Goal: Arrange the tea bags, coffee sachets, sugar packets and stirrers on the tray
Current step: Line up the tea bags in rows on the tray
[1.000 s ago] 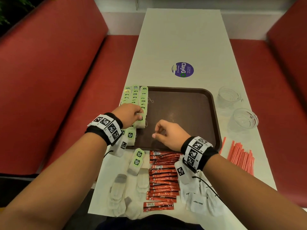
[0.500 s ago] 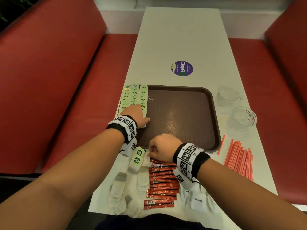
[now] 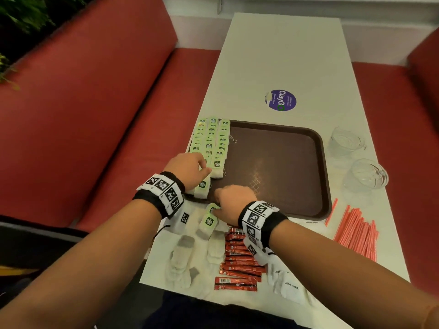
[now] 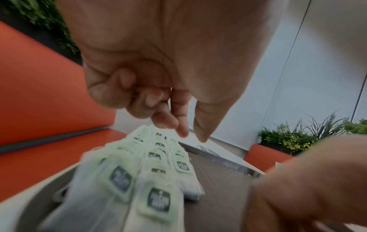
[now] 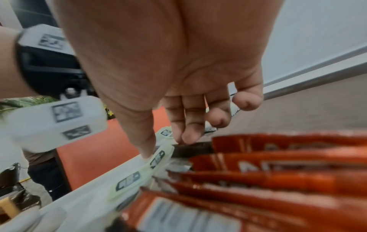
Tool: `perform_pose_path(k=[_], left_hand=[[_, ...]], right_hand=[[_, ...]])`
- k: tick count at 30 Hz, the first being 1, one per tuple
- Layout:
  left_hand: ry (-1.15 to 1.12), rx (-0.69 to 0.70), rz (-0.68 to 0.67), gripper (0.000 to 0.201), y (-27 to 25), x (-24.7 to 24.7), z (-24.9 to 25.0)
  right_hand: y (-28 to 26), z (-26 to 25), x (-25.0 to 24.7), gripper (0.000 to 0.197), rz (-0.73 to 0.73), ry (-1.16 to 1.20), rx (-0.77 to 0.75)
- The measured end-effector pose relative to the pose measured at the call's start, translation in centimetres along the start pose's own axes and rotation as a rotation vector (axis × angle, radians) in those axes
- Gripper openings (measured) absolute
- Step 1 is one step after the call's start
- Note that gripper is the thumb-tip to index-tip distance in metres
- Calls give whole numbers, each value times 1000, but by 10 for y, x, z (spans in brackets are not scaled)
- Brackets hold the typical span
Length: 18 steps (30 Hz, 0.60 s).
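Observation:
A brown tray (image 3: 285, 167) lies mid-table. Rows of green-tagged tea bags (image 3: 211, 138) (image 4: 158, 157) line its left side. My left hand (image 3: 205, 170) (image 4: 190, 135) hovers at the near end of these rows, index and thumb pointing down, other fingers curled, holding nothing. Just before the tray's near edge, my right hand (image 3: 217, 210) (image 5: 164, 147) pinches the top of a loose tea bag (image 3: 209, 222) (image 5: 158, 158) between thumb and fingertips. Red coffee sachets (image 3: 237, 269) (image 5: 278, 180), white sugar packets (image 3: 287, 288) and pink stirrers (image 3: 356, 233) lie on the table nearer me.
Several plain white tea bags (image 3: 180, 257) sit near the table's front left corner. Two glass cups (image 3: 345, 141) (image 3: 368, 174) stand right of the tray. A purple sticker (image 3: 280, 100) marks the table beyond the tray. Red benches flank the table.
My right hand has drawn back from over the tray to the loose tea bags in front of it and taken hold of one. My left hand stays at the tea bag rows.

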<state>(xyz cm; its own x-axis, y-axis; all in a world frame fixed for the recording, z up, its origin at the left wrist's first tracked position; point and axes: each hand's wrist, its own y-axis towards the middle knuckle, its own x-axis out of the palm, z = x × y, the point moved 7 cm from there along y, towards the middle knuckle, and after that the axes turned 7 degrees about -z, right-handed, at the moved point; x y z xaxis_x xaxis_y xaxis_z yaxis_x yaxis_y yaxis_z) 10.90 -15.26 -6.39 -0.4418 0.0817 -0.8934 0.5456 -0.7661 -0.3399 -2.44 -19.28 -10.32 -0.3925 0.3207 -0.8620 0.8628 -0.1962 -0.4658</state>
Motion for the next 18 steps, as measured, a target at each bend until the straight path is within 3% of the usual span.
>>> perform_pose_path(k=[9, 13, 18], left_hand=[[71, -18, -286, 34, -71, 66, -18], [75, -74, -295, 46, -79, 88, -24], [22, -60, -273, 29, -78, 92, -20]], right_hand=[[13, -14, 1, 25, -6, 23, 48], [11, -15, -2, 28, -20, 27, 61], [2, -14, -8, 20, -32, 72, 75]])
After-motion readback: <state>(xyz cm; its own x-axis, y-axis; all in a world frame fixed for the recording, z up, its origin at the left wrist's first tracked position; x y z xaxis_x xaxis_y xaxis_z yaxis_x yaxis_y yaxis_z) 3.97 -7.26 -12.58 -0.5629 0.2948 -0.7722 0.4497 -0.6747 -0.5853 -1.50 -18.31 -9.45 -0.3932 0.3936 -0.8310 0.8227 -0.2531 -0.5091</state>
